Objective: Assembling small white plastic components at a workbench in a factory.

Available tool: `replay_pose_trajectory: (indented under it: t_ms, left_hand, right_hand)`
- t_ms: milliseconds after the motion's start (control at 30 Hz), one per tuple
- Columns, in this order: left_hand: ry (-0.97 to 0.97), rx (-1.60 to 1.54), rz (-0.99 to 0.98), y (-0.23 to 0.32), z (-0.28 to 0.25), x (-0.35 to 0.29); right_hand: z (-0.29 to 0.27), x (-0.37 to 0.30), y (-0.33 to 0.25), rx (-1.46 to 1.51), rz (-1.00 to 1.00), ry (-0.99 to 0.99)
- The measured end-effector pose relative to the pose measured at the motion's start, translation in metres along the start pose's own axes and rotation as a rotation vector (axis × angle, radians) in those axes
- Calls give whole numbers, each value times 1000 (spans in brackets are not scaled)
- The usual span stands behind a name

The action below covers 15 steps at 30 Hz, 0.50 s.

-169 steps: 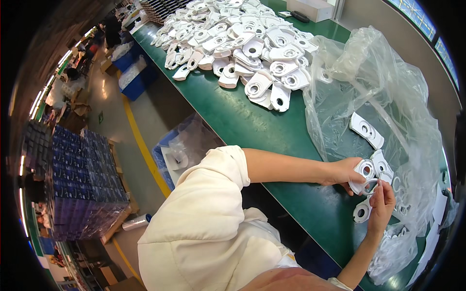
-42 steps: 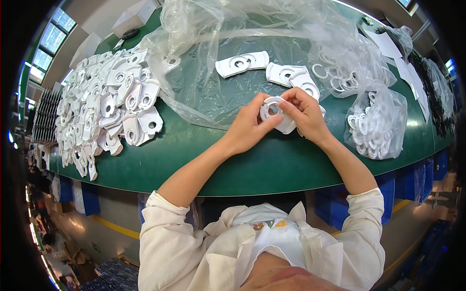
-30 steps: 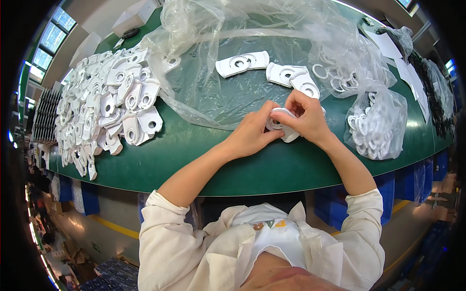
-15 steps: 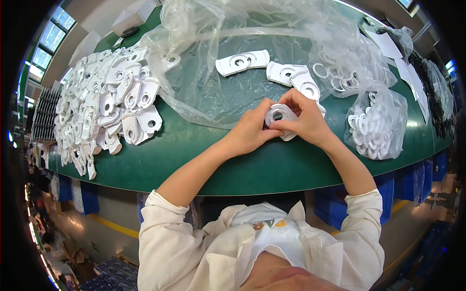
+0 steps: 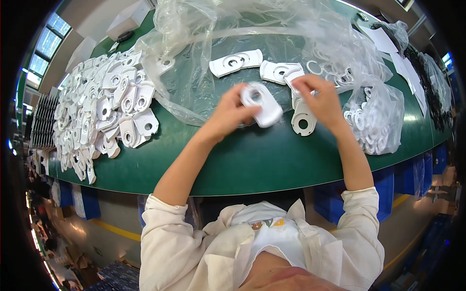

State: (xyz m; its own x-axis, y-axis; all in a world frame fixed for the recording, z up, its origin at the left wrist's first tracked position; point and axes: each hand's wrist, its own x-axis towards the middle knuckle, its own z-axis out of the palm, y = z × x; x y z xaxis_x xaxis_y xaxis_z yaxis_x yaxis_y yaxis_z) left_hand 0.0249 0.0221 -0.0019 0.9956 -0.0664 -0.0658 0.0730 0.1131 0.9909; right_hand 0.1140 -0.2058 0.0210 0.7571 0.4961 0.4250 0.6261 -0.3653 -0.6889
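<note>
My left hand (image 5: 229,110) grips a white plastic part (image 5: 271,110), oblong with a rounded end and a round hole, slightly blurred and raised over the green table. At the right, my right hand (image 5: 318,99) has its fingers bent together at the edge of another white plastic part (image 5: 292,75) in a short overlapping row. Below those fingers lies a similar part with a dark round hole (image 5: 303,124). Farther off, two more lie on clear plastic: a stacked pair (image 5: 236,63) and an overlapping one (image 5: 273,72).
A large heap of white plastic parts (image 5: 104,104) covers the left of the green table (image 5: 218,167). Clear plastic sheeting (image 5: 189,53) spreads across the back. White rings (image 5: 343,77) lie at the right, and a clear bag (image 5: 381,123) holds more. Blue bins (image 5: 383,194) stand below the edge.
My hands have parted. The left has moved up and left with the white plastic part, turning it; the right has let go and shifted up to the row at the right.
</note>
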Motion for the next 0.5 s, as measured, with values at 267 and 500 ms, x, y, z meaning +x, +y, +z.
replay_pose_trajectory:
  t_ms: [267, 500]
  left_hand:
    - [840, -564, 778, 25, -89, 19]
    - [492, 624, 475, 4, -72, 24]
  right_hand:
    - [-127, -10, 52, -748, 307, 56]
    - [-158, -33, 148, -770, 487, 25]
